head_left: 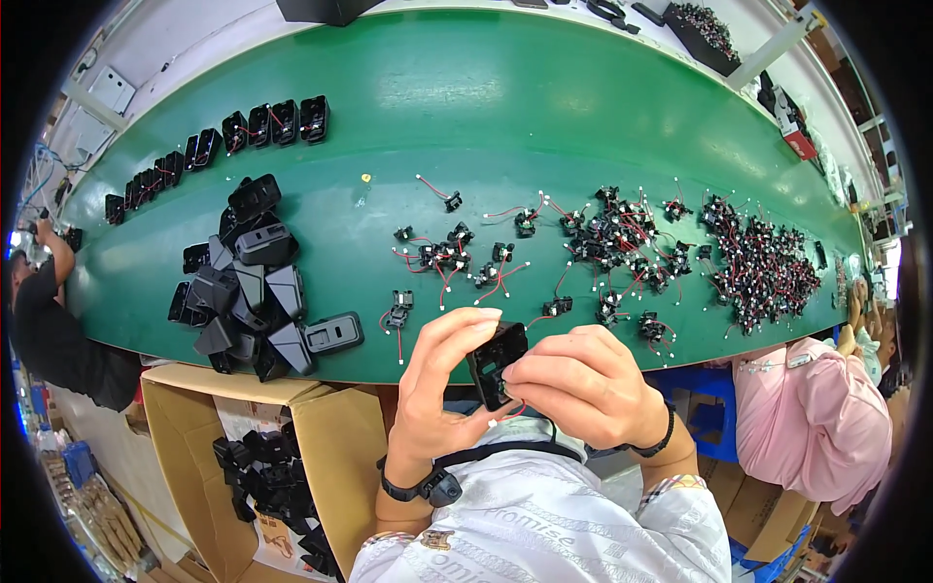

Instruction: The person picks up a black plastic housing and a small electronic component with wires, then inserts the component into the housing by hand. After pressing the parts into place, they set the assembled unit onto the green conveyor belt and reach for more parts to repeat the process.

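Over the table's near edge, my left hand [437,389] grips a black plastic housing [497,354], an open box shape, tilted with its hollow side toward my right hand. The thumb and fingers of my right hand [583,382] are pinched together inside the housing; what they hold is hidden. A thin red wire [518,412] with a white connector hangs out below those fingertips. Beyond my hands lie loose small black parts with red wires and white plugs, such as the wired part [398,309] just past my left hand.
A pile of black housings [264,245] lies at left on the green table [389,58], behind it a row of housings [259,124]. Heaped wired parts [763,262] cover the right side. A cardboard box [340,437] with black pieces stands below. Other people [812,418] sit at both ends.
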### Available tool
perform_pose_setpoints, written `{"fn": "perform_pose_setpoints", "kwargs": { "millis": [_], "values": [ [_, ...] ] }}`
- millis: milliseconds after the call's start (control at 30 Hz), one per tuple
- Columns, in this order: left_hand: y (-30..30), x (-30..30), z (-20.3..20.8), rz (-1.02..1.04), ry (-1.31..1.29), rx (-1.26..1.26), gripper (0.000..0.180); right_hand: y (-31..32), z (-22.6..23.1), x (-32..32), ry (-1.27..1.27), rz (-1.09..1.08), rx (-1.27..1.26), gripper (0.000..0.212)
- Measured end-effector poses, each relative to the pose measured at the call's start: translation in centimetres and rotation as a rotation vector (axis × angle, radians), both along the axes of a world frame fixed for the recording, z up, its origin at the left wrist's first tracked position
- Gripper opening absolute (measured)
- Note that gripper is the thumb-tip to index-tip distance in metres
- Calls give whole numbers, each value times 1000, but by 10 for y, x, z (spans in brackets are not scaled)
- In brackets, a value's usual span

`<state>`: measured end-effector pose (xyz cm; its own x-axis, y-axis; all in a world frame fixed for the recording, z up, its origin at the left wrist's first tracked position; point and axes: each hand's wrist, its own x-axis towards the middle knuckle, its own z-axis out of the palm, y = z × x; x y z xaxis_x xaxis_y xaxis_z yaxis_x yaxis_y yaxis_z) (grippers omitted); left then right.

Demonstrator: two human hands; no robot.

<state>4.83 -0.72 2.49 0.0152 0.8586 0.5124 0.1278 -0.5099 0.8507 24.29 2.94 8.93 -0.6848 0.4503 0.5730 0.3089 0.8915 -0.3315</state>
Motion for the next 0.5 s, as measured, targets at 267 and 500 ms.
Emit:
{"fn": "perform_pose_setpoints", "kwargs": {
  "millis": [267,500],
  "values": [
    [2,3,-2,-28,-9,45,74,-2,-9,2,-6,7,30,28],
    [4,5,-4,-74,-134,107,72,-4,-11,-3,138,-127,-185,26]
  ]
}}
